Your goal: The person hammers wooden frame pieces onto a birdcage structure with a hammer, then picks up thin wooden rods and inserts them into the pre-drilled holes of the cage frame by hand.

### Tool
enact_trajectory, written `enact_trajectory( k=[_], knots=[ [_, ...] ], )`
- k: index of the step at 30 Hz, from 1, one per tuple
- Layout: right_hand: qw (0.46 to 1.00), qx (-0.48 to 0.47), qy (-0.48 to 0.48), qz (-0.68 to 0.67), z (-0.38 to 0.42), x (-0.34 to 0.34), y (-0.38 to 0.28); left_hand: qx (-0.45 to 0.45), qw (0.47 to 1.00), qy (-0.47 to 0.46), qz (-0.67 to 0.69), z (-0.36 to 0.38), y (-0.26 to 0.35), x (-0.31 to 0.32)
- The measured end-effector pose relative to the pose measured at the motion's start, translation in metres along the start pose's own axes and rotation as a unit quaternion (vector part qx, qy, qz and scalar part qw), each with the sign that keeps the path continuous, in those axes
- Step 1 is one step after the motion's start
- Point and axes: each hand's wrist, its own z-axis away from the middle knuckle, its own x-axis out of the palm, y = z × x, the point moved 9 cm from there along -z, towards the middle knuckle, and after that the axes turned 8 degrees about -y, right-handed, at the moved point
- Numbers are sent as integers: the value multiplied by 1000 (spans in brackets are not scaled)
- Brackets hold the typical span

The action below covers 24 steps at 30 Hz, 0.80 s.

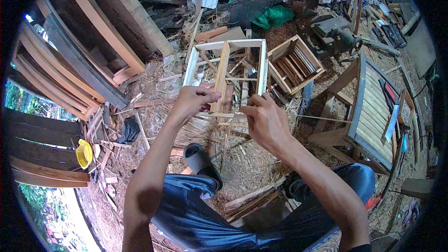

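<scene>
A light wooden frame (224,60) with a middle bar stands in front of me, between my knees and the rubble. At the near end of its middle bar, my left hand (192,104) is closed, thumb and fingers pinched together by the wood. My right hand (268,119) is closed too, its fingers at a thin strip (317,119) that runs out to the right past the hand. What lies inside my left fingers is too small to make out.
A slatted wooden crate (296,65) sits right of the frame. Further right stands a bench with a slatted top (373,107), tools on it. Curved boards (100,23) lean at the left, above a yellow hard hat (84,153). Shavings and offcuts cover the ground.
</scene>
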Motion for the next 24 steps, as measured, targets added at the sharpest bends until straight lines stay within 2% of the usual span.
enact_trajectory(
  k=[10,13,15,18,24],
  knots=[
    [999,3,30,-23,4,0,4,1,1000,12,12,10,12,4],
    [1000,15,15,-20,1,1,5,17,1000,17,-8,9,15,3],
    [998,44,-29,-39,0,10,11,26,999,13,-30,10,18,4],
    [999,34,-4,-29,0,2,7,15,999,18,-22,9,17,4],
    [999,41,-24,-19,-1,1,6,-10,999,8,-46,12,22,6]
  ],
)
